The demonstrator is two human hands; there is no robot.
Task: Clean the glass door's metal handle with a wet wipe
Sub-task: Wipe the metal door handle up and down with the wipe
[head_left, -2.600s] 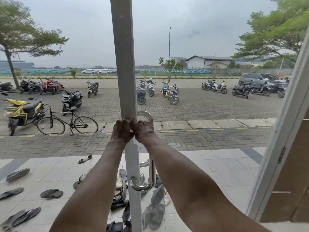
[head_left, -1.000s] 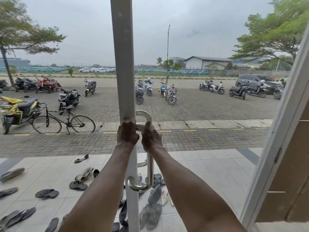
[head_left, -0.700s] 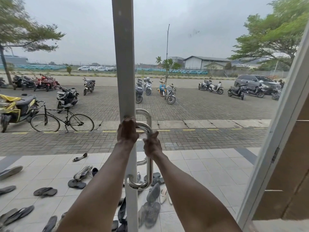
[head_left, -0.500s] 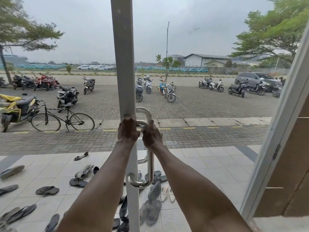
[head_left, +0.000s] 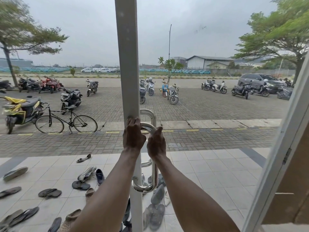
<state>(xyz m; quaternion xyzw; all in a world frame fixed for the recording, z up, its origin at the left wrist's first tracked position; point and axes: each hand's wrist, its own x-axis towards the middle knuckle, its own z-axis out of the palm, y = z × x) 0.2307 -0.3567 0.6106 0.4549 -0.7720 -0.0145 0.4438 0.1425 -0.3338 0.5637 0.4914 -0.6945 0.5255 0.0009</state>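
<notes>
The left grip (head_left: 133,134) and right grip (head_left: 156,143) clamp round the upper bend of the polished, tubular metal handle (head_left: 154,174).

Tight room at the metal handle (head_left: 155,173)
The left hand (head_left: 133,136) and right hand (head_left: 156,144) fill its top bend; below them the bar is bare, with a narrow gap to the door post (head_left: 127,72) leftward.

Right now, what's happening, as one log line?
left hand: at metal handle top mount | right hand: grips handle bend | wipe: not visible
</notes>
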